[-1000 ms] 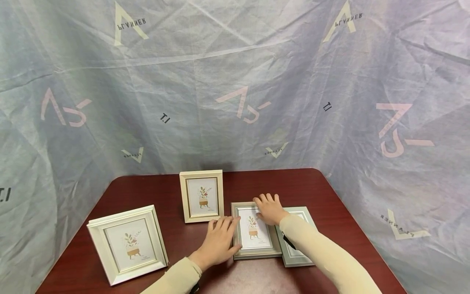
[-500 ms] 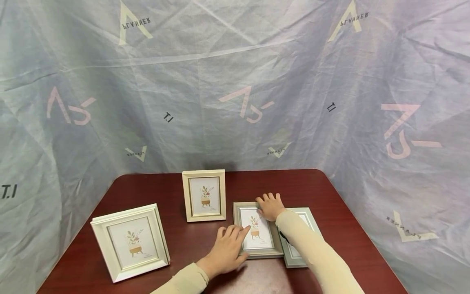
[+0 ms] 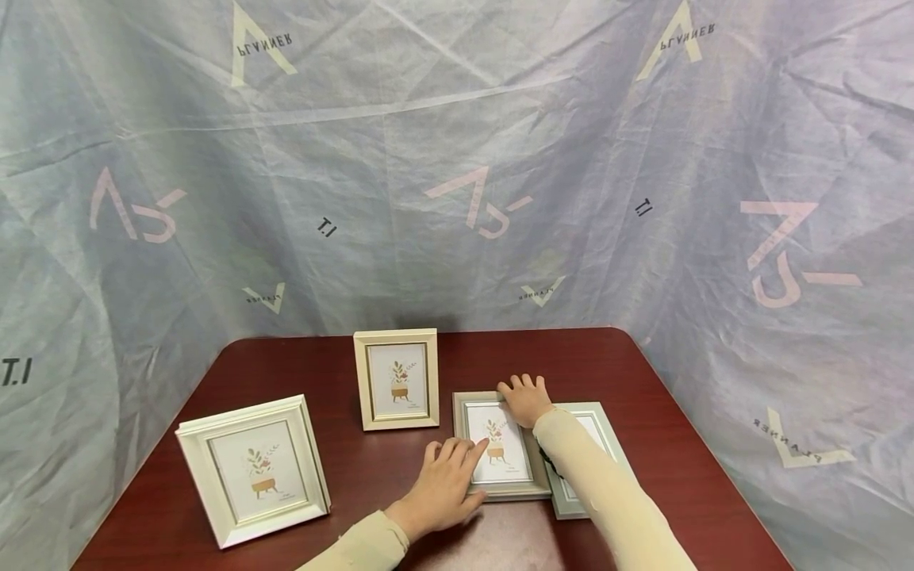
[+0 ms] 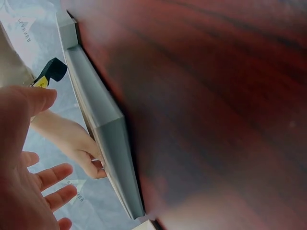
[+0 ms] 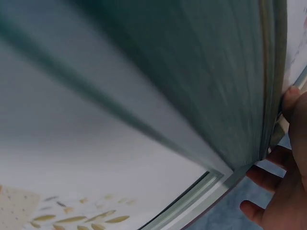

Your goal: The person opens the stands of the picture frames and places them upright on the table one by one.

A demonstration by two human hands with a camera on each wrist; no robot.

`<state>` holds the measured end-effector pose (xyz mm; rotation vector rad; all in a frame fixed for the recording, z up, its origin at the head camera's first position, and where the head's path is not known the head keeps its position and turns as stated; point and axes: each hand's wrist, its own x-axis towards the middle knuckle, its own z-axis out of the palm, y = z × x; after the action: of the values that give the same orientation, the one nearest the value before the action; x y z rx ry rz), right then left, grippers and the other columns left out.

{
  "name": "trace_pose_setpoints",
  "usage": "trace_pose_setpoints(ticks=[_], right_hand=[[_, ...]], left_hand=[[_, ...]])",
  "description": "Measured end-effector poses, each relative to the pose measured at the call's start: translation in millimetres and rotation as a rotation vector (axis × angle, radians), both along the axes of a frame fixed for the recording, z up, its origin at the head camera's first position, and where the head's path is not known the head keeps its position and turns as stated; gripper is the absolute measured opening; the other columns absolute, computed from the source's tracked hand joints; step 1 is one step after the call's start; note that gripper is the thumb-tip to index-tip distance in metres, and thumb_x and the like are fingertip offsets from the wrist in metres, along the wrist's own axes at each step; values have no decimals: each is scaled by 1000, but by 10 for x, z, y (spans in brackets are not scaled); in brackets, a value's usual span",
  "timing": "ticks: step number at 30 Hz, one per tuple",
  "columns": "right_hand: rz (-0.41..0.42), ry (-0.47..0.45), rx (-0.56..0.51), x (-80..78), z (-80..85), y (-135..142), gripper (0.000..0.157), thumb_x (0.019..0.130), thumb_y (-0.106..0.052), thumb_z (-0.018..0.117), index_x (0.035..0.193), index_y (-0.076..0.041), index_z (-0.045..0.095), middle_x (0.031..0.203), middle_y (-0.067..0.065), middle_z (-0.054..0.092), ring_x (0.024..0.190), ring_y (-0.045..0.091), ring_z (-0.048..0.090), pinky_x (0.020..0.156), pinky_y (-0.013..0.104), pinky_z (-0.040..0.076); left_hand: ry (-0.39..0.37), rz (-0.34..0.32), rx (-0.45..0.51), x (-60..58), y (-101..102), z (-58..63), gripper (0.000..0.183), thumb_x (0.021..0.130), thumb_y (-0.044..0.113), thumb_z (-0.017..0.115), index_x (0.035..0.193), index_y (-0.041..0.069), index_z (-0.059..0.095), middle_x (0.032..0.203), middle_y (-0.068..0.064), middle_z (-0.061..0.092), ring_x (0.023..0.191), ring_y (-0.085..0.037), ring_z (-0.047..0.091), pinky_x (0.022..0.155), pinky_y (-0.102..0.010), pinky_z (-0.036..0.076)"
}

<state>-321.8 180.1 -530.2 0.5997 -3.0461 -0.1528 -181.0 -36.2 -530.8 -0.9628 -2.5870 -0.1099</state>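
A taupe picture frame [image 3: 510,493] with a potted-plant print lies face up, overlapping the left side of a sage-green picture frame [image 3: 569,507]. At its top edge, my right hand [image 3: 527,402] grips it; in the right wrist view the thumb [image 5: 290,97] is on the front and the fingers bend over the far edge. My left hand [image 3: 440,482] has its fingers spread over the lower left corner, overlapping it in the head view. The left wrist view shows that palm [image 4: 19,191] apart from the taupe frame's side.
A cream picture frame [image 3: 362,388] stands upright behind the left hand. Another, larger white frame [image 3: 207,484] stands tilted at the left of the dark red table [image 3: 400,460]. Grey printed cloth [image 3: 400,159] surrounds the table's back and sides.
Over the first half second my left hand shifted right and toward the front, across the taupe frame's corner. The right hand stays at the top edge; little differs in the last half second.
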Motion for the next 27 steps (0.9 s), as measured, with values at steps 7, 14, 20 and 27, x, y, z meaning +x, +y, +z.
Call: trace_pose_setpoints(ticks=[7,14,20,27], right_hand=[[-12,14,17,-4,-13,-31,31,100,-33,58,126,-17,57,131,15,52,120,36,47,94,58,36],[26,84,21,8,89,-17,26,99,-32,60,120,-17,56,124,13,53,116,35,48,90,55,37],[83,165,48,90,255,33,22,101,-32,57,114,-15,53,114,11,55,107,31,48,86,51,38],[201,333,-20,238,425,126,20,100,-26,59,111,-10,52,104,12,56,101,33,52,93,58,34]], left_hand=[[-21,27,25,-81,-56,79,77,87,51,69,147,11,43,125,-4,56,118,-22,48,90,-45,35],[-31,57,115,-218,-156,237,76,89,45,70,148,7,41,127,-10,54,119,-29,48,89,-50,34],[-61,72,169,-256,-220,367,74,91,43,68,148,5,41,128,-13,54,120,-34,47,90,-53,34],[-30,86,239,-292,-300,463,73,90,38,71,148,6,41,126,-13,55,119,-34,47,89,-54,33]])
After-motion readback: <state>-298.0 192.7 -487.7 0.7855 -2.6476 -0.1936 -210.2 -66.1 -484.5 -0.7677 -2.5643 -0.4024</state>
